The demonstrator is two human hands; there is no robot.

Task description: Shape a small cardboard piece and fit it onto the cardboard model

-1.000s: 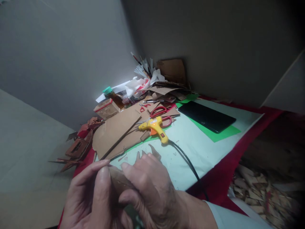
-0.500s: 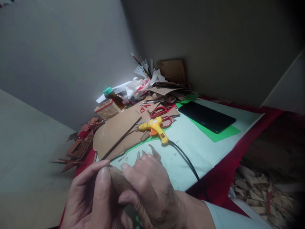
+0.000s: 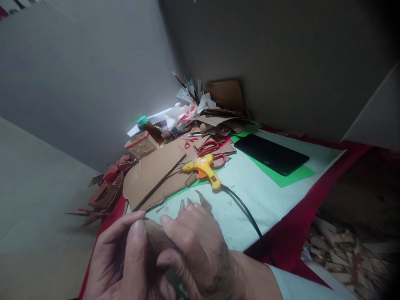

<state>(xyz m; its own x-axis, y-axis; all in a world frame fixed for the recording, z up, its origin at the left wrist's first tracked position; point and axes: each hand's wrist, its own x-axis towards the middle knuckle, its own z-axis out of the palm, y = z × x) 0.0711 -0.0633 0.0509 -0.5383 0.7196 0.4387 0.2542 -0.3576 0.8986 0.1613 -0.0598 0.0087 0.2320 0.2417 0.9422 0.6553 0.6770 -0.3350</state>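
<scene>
left hand [image 3: 120, 258]: mine, low in view, thumb and forefinger closed in a pinch on the near-left edge of the cardboard piece [image 3: 155, 238]
right hand [image 3: 195, 250]: mine, fingers curled over the piece from the right, forefinger pressing its top edge, closed on it
cardboard piece: small brown scrap, held between both hands just above the near edge of the table [image 3: 281, 200]; most of it hidden by fingers, exact shape can't tell
handling: looks light and thin, stiff enough to hold its form but I'd judge it creases or dents easily; surface is matte, not slippery; best held by the edges with fingertips, light pressure, not squeezed across the middle
hot glue gun [image 3: 202, 168]: yellow, lying on the table beyond my hands, indicator lit, black cord [image 3: 246, 214] running back toward me on the right
red scissors [image 3: 210, 146]: just behind the glue gun, on the big cardboard sheet [image 3: 156, 175]
thin stick [image 3: 161, 186]: lies diagonally across that sheet
black tablet [image 3: 270, 153]: on green paper [image 3: 287, 177], well apart to the right
far corner: bottle with green cap [image 3: 146, 125], small box [image 3: 140, 143], pile of paper and cardboard offcuts
</scene>
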